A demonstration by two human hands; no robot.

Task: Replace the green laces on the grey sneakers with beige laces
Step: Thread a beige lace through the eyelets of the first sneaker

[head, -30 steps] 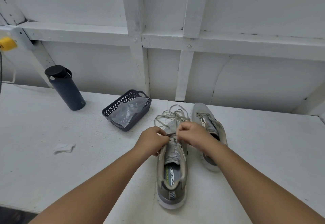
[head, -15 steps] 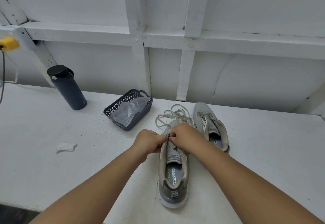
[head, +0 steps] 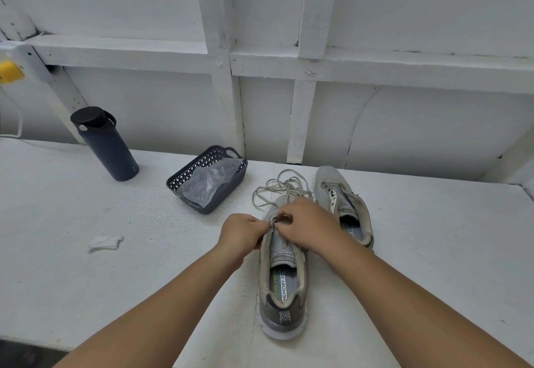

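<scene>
- Both hands meet over the forefoot eyelets of the near grey sneaker, which lies heel toward the person on the white tabletop.
- Left hand: fingers curled, pinching at the left eyelet edge, probably to hold the upper steady and the hole open.
- Right hand: fingers curled together, pinching what looks like a lace tip at the same eyelet. Tip is tiny, can't confirm.
- Loose beige lace is bunched on the tabletop just past the toe, slack left so it can feed through.
- Second sneaker sits just beside, to the right, angled away; no lace visible in its eyelets.
- No green lace seen anywhere in view.
- Judgement: early threading on the near shoe, lower eyelets only.
- Dark basket with a clear plastic bag, and a dark bottle, stand well apart on the left, out of the work area.
</scene>
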